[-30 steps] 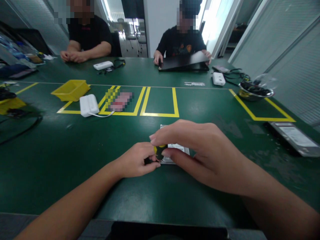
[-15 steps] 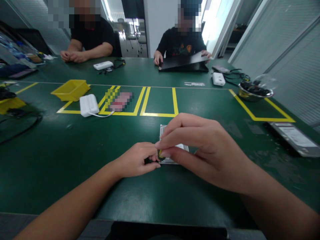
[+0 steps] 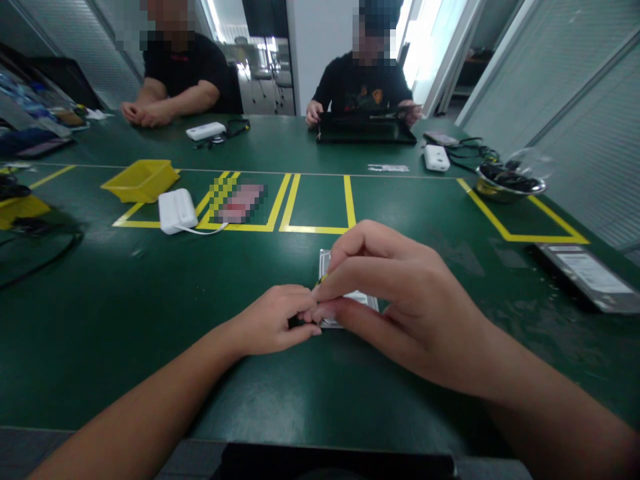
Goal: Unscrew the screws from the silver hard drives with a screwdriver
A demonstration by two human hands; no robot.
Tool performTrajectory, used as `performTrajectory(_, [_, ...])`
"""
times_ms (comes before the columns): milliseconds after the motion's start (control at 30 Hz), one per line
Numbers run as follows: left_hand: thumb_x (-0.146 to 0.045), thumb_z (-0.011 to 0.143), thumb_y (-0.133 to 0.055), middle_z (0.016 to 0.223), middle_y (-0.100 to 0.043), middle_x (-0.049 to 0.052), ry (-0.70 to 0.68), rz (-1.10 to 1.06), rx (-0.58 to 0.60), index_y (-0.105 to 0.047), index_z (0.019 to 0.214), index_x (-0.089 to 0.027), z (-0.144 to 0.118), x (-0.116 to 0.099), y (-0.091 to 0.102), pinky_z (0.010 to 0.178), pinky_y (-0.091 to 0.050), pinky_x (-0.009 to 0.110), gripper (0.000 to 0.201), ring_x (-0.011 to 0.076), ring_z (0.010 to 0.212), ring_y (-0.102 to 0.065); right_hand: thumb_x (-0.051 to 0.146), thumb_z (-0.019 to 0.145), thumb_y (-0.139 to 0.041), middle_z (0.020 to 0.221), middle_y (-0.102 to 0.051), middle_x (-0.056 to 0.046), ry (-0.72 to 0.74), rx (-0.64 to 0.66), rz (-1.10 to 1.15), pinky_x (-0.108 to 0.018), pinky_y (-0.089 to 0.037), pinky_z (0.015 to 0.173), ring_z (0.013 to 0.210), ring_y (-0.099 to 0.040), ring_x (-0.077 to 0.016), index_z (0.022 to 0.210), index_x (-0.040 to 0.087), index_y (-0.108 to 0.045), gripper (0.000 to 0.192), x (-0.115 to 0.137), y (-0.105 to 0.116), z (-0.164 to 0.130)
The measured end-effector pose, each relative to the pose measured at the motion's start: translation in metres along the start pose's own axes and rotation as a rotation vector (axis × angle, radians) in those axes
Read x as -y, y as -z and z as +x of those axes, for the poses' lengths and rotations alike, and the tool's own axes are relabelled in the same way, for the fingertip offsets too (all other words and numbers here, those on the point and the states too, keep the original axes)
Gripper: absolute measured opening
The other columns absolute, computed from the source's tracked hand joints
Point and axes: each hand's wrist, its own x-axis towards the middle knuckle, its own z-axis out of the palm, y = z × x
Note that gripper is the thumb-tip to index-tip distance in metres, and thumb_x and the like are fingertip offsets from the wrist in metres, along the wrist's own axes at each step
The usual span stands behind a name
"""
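Observation:
On the table in front of me lies a small silver hard drive (image 3: 367, 300), mostly covered by my hands. My left hand (image 3: 280, 317) is at its left edge, fingers curled and thumb low, gripping the drive there. My right hand (image 3: 395, 293) hovers over the drive with thumb and fingertips pinched together. A sliver of a small yellow-and-black thing (image 3: 322, 280) shows at those fingertips; most of it is hidden, so its kind is unclear. The tips of both hands meet or overlap near the drive's left side.
To the right lies a larger hard drive (image 3: 590, 277), with a metal bowl of black cables (image 3: 507, 193) behind it. A yellow bin (image 3: 143, 180), a white power bank (image 3: 177, 211) and a phone (image 3: 245, 203) are ahead left. Two people sit opposite; one holds a black panel (image 3: 367, 127).
The yellow-and-black thing in my right fingertips has turned, and my right fingers have shifted slightly. My left hand stays put. Across the table, the person's black panel has tilted down.

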Motion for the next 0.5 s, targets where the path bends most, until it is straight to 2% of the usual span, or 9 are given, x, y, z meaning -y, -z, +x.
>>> performTrajectory(100, [-0.031, 0.089, -0.058, 0.079, -0.065, 0.002, -0.007, 0.008, -0.003, -0.062, 0.085, -0.019, -0.0006, 0.0004, -0.0015, 0.068, -0.047, 0.028, 0.014, 0.0174, 0.075, -0.061, 0.011, 0.091, -0.051, 0.096, -0.062, -0.006, -0.002, -0.016, 0.017, -0.026, -0.048, 0.077, 0.090, -0.056, -0.0134, 0.096, 0.017, -0.066, 0.016, -0.0010, -0.0011, -0.0014])
performTrajectory(233, [-0.033, 0.089, -0.059, 0.078, -0.066, 0.003, 0.004, 0.012, -0.018, -0.061, 0.080, -0.017, -0.0013, 0.0010, -0.0021, 0.067, -0.047, 0.028, 0.018, 0.0171, 0.074, -0.061, 0.004, 0.089, -0.048, 0.110, -0.067, -0.006, 0.007, 0.037, 0.089, -0.028, -0.049, 0.088, 0.101, -0.059, -0.0137, 0.114, 0.017, -0.063, 0.032, -0.0003, 0.0012, -0.0025])
performTrajectory(367, [-0.036, 0.091, -0.056, 0.071, -0.063, 0.002, -0.012, 0.034, -0.031, -0.060, 0.072, -0.017, -0.0009, 0.0006, -0.0011, 0.063, -0.045, 0.028, 0.027, 0.0172, 0.069, -0.059, 0.001, 0.088, -0.047, 0.112, -0.069, -0.005, 0.041, 0.080, 0.115, -0.026, -0.048, 0.093, 0.104, -0.061, -0.0118, 0.109, 0.014, -0.065, 0.031, 0.0006, 0.0028, -0.0013])
performTrajectory(500, [-0.039, 0.092, -0.053, 0.073, -0.062, 0.002, 0.009, 0.012, -0.023, -0.061, 0.078, -0.017, -0.0001, -0.0011, -0.0003, 0.066, -0.048, 0.028, 0.027, 0.0168, 0.071, -0.059, 0.012, 0.092, -0.054, 0.108, -0.067, -0.007, 0.030, 0.046, 0.071, -0.022, -0.048, 0.086, 0.098, -0.059, -0.0106, 0.100, 0.012, -0.068, 0.016, -0.0002, 0.0008, 0.0000])
